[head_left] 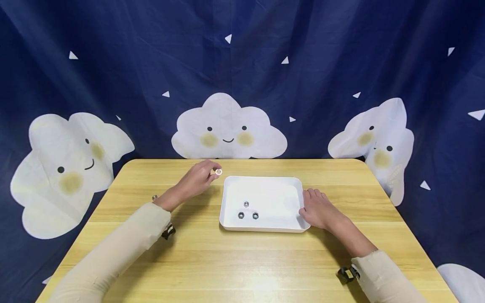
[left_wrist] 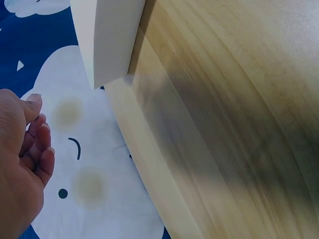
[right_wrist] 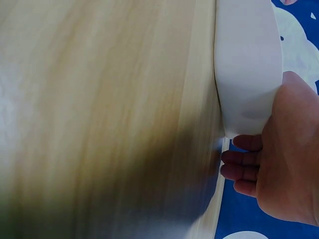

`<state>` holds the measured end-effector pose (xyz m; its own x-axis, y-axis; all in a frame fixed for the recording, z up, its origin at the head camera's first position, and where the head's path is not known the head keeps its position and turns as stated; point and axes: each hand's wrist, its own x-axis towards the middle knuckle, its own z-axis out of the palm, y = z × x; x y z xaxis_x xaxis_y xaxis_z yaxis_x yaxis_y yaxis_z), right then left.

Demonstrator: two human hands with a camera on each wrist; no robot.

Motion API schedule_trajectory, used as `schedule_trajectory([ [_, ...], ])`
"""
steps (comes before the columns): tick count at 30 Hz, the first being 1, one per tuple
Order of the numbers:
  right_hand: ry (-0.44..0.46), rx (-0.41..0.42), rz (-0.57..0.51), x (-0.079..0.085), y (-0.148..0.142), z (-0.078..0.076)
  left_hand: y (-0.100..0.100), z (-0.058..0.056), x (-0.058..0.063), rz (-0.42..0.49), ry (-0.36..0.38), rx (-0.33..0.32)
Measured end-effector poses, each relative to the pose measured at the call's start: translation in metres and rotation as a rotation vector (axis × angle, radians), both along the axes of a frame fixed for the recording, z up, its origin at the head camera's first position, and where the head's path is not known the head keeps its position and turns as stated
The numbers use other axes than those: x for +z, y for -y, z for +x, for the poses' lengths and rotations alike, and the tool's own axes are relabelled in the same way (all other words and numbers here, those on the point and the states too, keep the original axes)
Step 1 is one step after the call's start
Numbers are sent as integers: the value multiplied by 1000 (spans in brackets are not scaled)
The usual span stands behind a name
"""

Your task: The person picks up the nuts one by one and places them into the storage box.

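My left hand [head_left: 197,179] is raised just off the far left corner of the white tray [head_left: 270,200]. It pinches a small nut [head_left: 218,171], which shows as a bright ring between thumb and fingertips. The left wrist view shows that hand [left_wrist: 22,154] with curled fingers, but the nut is hidden there. At the tray's right end my right hand [head_left: 320,208] grips the rim, thumb over the edge and fingers along the outer wall. Three metal nuts lie in the tray's left half: one farther back [head_left: 246,204], two nearer the front, including a nut [head_left: 255,216].
Another small metal piece [head_left: 154,197] lies on the wooden table [head_left: 242,265], partly hidden behind my left wrist. A dark blue curtain [head_left: 242,63] with smiling clouds hangs behind and beside the table.
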<state>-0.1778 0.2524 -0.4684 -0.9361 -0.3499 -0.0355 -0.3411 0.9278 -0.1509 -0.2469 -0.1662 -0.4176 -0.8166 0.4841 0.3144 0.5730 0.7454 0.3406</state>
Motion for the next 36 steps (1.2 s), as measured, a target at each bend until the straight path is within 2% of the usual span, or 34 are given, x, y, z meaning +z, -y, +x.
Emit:
schedule_trajectory([
  [9,32,-10,-1,2,0,1,-13,0,-5,-41,-77,-61],
  [22,18,-5,2,1,-1,0,-34,4,-5,-92,-77,-132],
  [36,37,-6,-1,0,-2,0,-57,4,-16,-166,-79,-189],
])
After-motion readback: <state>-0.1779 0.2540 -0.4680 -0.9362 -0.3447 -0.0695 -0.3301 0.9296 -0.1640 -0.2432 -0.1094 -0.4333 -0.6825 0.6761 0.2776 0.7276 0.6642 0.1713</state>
